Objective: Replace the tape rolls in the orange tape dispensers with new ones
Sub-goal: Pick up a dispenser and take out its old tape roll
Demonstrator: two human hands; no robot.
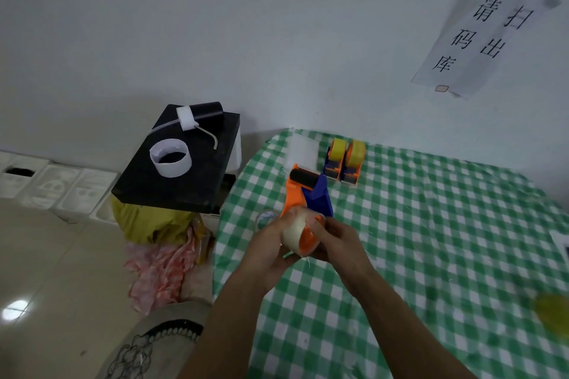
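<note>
Left grip [272, 241] curled round the pale tape roll [291, 235] sitting on the orange dispenser [295, 197], right grip [337, 240] curled on that dispenser's body, held over the table [415, 255] edge; two loaded dispensers [345, 163] stand behind.

The left forearm [234, 317] and right forearm [388, 304] reach forward and converge. The left hand [271, 243] wraps curled fingers round a pale tape roll [291, 237]. The right hand [337, 240], knuckles up, pinches the roll's opposite side.
</note>
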